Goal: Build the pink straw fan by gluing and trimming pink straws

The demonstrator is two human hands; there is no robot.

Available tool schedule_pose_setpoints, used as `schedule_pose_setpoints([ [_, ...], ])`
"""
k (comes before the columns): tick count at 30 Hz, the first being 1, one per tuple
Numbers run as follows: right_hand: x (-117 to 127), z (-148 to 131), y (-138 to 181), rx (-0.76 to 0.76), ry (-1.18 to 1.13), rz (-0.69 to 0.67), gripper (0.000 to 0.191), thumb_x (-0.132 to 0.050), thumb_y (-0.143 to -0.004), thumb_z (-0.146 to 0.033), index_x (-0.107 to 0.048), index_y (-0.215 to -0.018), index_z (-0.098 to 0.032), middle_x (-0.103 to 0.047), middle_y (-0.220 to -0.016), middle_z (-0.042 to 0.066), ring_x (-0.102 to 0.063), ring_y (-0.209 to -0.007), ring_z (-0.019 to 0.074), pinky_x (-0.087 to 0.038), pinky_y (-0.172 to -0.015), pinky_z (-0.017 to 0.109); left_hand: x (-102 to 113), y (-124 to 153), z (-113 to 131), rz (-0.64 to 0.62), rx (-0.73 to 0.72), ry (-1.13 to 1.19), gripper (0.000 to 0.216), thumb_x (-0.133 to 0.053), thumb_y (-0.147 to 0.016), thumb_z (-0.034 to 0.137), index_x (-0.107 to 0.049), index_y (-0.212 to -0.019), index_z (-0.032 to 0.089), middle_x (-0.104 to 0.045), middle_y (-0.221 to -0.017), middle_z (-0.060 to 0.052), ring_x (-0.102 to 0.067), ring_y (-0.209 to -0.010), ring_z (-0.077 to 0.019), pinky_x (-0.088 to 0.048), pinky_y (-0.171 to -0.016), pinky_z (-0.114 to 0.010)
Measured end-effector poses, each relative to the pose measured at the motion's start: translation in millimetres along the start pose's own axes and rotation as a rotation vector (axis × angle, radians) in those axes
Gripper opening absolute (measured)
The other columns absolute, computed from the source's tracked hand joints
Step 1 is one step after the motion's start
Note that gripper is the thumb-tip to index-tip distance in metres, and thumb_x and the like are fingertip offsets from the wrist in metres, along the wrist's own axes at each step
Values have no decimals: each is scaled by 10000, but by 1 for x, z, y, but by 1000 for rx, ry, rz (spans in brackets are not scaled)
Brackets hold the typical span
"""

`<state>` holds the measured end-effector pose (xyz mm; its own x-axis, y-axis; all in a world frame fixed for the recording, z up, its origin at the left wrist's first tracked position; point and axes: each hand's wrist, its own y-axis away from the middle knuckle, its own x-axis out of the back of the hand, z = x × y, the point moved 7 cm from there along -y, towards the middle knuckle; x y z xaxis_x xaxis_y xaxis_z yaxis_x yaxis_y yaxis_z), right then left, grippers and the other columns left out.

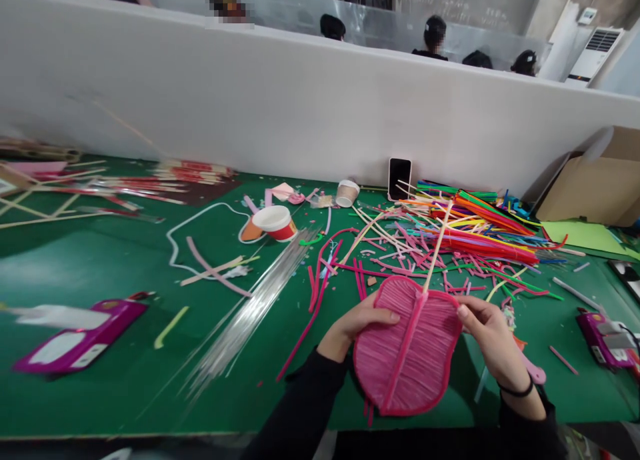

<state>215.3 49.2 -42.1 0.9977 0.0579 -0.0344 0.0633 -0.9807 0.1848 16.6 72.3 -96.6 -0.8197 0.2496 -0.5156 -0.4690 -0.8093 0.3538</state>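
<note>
A pink pipe-cleaner fan (430,367), shaped like a broad leaf with a thick centre rib and a darker rim, is held above the table's front edge. Its thin wooden stick (438,250) points away from me. My left hand (367,320) grips the fan's left edge, thumb on top and fingers hidden beneath. At the upper right edge, my right hand (487,330) pinches the rim between thumb and fingers. Loose pink pipe cleaners (320,313) lie on the green table to the left of the fan.
Coloured pipe cleaners (480,237) are heaped behind the fan, near a phone (400,179). Thin wires (255,313), a paper cup (276,224) and a purple device (83,337) lie leftward. A white partition (280,100) stands behind; people sit beyond it. Another purple device (605,340) lies right.
</note>
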Motion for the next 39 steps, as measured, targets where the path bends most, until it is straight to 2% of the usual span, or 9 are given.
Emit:
schedule_pose_setpoints([
  [5,-2,-3,-4,-1,59,41,429,-787,-651,-604,-771,-731,-182,-712,-684,40,-583,-629,150,-453,-581,259,-10,1,4,-63,-14,-61,550,-813,-546,160,-669,-1076,187,-750,-958,-81,-693,-875,-254,-521,-837,-353],
  [11,1,-1,-9,59,109,127,442,-766,-666,-610,-752,-714,-171,-676,-637,27,-535,-585,127,-397,-541,247,-5,-3,0,25,7,-50,516,-808,-525,136,-680,-1024,178,-754,-906,-76,-694,-784,-243,-536,-749,-337],
  [17,-11,1,-23,106,219,60,425,-728,-710,-599,-761,-768,-178,-712,-692,42,-573,-622,149,-413,-580,264,-4,-10,-6,26,28,-85,494,-791,-514,129,-675,-993,165,-748,-871,-65,-688,-763,-238,-533,-731,-333],
  [24,-15,7,-35,95,203,74,506,-708,-676,-676,-746,-751,-178,-714,-702,46,-592,-638,169,-422,-587,275,-5,-12,-11,-21,43,-3,602,-784,-531,113,-631,-1110,180,-748,-912,-50,-698,-823,-262,-538,-800,-386],
  [28,-9,12,-29,51,93,14,575,-600,-753,-737,-694,-666,-176,-663,-644,22,-570,-608,149,-425,-580,270,9,-12,-8,106,1,52,609,-775,-524,107,-611,-1104,195,-728,-817,-13,-691,-725,-238,-547,-732,-372],
  [30,-4,13,-26,48,51,20,546,-648,-734,-710,-681,-641,-172,-650,-634,17,-555,-604,139,-427,-585,267,17,-13,-7,173,-33,63,584,-769,-527,112,-607,-1083,194,-717,-796,-4,-688,-702,-228,-545,-714,-360],
  [33,1,11,-22,80,47,65,480,-752,-661,-648,-704,-681,-170,-658,-652,13,-546,-613,131,-424,-575,255,23,-16,-9,182,-37,46,573,-777,-541,127,-601,-1083,190,-718,-814,-11,-697,-723,-239,-546,-727,-372],
  [37,0,11,-25,111,33,115,475,-754,-656,-640,-650,-599,-180,-592,-566,-14,-485,-554,107,-377,-518,239,25,-19,-10,177,-26,48,535,-781,-519,116,-622,-1026,180,-723,-791,-10,-692,-687,-228,-546,-703,-359],
  [39,-2,14,-27,113,20,124,473,-746,-663,-644,-674,-628,-178,-619,-598,-5,-505,-576,112,-396,-538,241,25,-19,-8,185,-33,64,492,-780,-509,110,-640,-978,166,-727,-771,-15,-685,-656,-214,-543,-680,-339],
])
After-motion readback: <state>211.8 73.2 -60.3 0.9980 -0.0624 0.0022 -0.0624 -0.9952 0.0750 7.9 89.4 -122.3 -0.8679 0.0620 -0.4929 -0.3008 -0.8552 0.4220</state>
